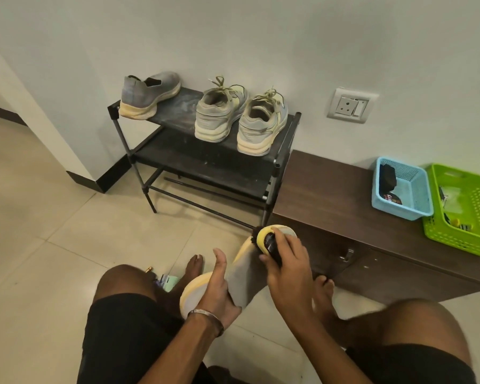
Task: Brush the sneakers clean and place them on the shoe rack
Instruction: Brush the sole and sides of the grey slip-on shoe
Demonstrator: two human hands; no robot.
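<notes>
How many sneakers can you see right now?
4: a slip-on and a laced pair on the rack's top shelf, one in the left hand.

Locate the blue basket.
In the head view the blue basket sits at right on the brown cabinet, touching the green basket, right of the shoe rack.

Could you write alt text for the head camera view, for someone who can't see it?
A seated person's left hand holds a grey sneaker while the right hand brushes its toe with a shoe brush. Three more sneakers sit atop a black shoe rack ahead.
</notes>
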